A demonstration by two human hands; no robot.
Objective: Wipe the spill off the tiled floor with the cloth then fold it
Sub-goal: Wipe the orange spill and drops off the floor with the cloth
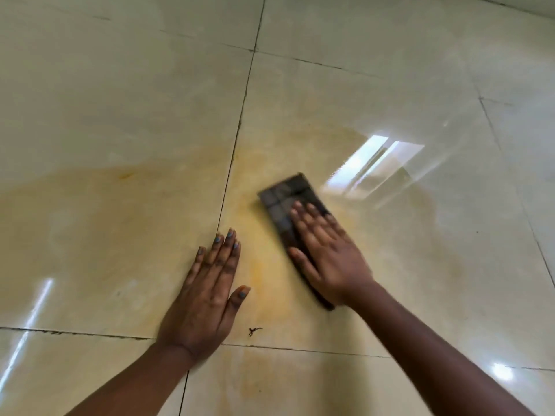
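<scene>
left hand (207, 298) flat, fingers spread, braced on floor (120, 115) near grout cross | right hand (326, 253) open-palmed, pressing cloth (288, 202) just beyond | cloth: dark, folded, soft, light, likely damp; pinch an edge to lift | yellow spill (267, 265) streaked between hands, unfinished

Glossy tiled floor (120, 115) bears yellow spill (264, 265); dark cloth (285, 199); thread scrap (254, 330).

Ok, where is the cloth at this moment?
In the head view the dark cloth lies flat on the tiled floor, right of centre, under the right hand.
</scene>
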